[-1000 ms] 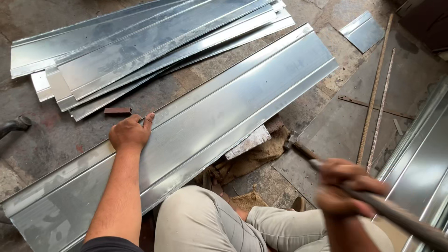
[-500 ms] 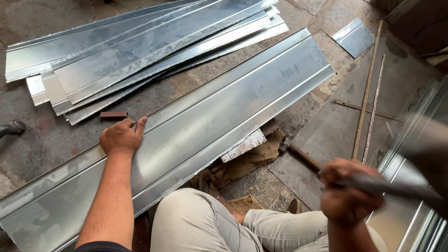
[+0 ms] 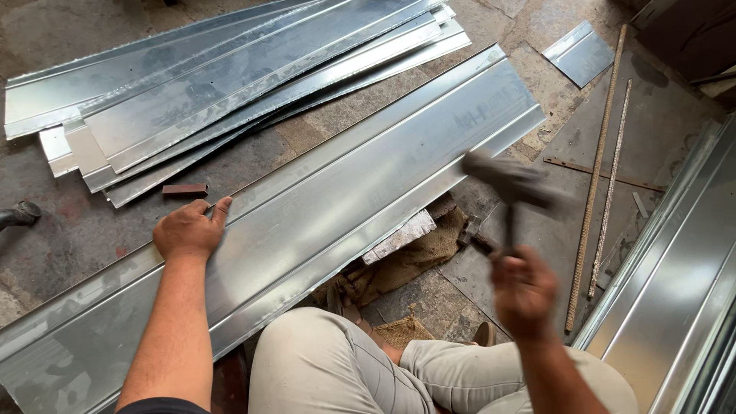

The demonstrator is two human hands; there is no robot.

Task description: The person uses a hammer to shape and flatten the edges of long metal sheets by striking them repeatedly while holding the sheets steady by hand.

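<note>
My left hand (image 3: 188, 230) presses flat on the far edge of a long folded metal sheet (image 3: 368, 184) that lies diagonally across the floor over my knees. My right hand (image 3: 524, 289) grips the handle of a hammer (image 3: 512, 186), whose blurred dark head is raised above the sheet's near edge. Under that edge sits a whitish block (image 3: 401, 236) on brown sacking (image 3: 399, 264).
A stack of similar metal sheets (image 3: 230, 77) lies at the back left, with a small brown block (image 3: 185, 189) beside it. A small sheet piece (image 3: 580, 52) and long thin rods (image 3: 594, 176) lie at the right. More sheet metal (image 3: 682, 291) runs along the right edge.
My right hand has swung the hammer from pointing low to the right up to a raised position over the sheet. My left hand stays on the sheet.
</note>
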